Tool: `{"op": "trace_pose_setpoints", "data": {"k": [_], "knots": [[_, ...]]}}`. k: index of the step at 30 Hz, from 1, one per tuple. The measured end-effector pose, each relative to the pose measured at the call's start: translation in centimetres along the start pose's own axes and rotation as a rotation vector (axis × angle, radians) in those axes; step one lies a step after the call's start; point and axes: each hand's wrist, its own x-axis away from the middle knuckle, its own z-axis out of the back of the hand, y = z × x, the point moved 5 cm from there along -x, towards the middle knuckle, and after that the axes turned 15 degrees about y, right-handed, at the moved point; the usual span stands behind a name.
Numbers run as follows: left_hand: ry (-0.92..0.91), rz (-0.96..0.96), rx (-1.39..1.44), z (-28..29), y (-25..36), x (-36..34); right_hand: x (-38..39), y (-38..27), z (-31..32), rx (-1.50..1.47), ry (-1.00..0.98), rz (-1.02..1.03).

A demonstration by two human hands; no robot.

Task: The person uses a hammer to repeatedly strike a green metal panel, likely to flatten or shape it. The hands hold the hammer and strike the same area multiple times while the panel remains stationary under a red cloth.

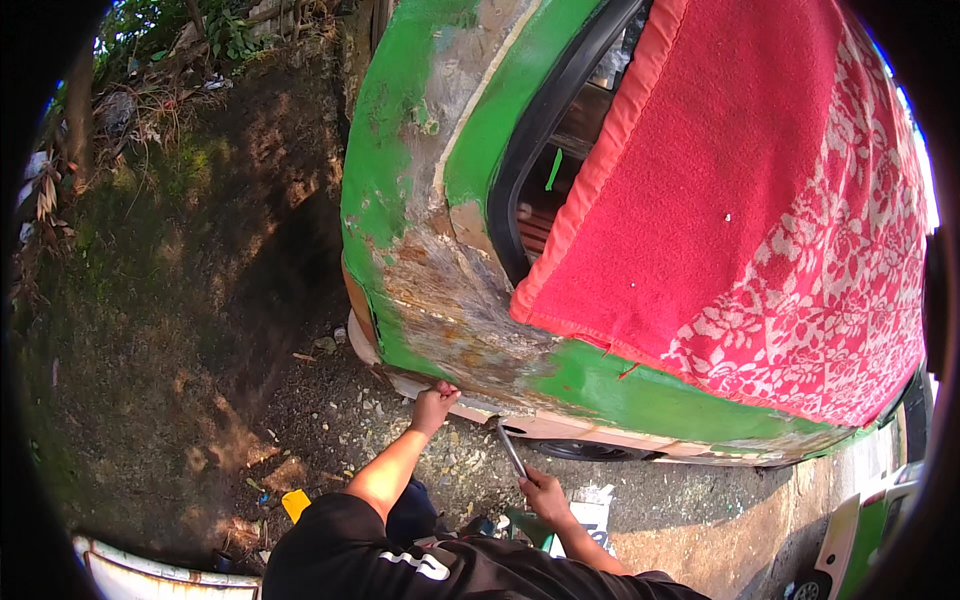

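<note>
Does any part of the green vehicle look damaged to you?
Yes. Below and left of the black window frame, a large rough patch shows brown and grey, while green paint covers much around it.

"Is it bright where you look?"
"Yes, I see daylight on my faraway screen. The red blanket is bright, but the ground on the left is dark, with sunny spots."
"And the edges?"
"A black ring goes round my view. Lines bend there, and white glare sits at the right rim."
</note>
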Motion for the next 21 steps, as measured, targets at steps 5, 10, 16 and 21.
{"op": "trace_pose_setpoints", "data": {"k": [5, 10, 16, 21], "knots": [[0.02, 0.034, 0.002, 0.6, -0.5, 0.7, -0.2, -2.3, -0.2, -0.062, -0.009, -0.01], [-0.059, -0.042, -0.047, 0.1, -0.1, 0.4, -1.4, -4.7, -0.6, -0.127, 0.012, -0.014], [-0.126, -0.066, -0.053, 0.2, 0.1, -1.0, -1.8, -5.7, -2.2, -0.263, 0.07, -0.054], [-0.202, -0.103, -0.059, 0.7, -0.2, -1.2, -0.2, -7.8, -2.8, -0.184, 0.144, 0.055]]}}
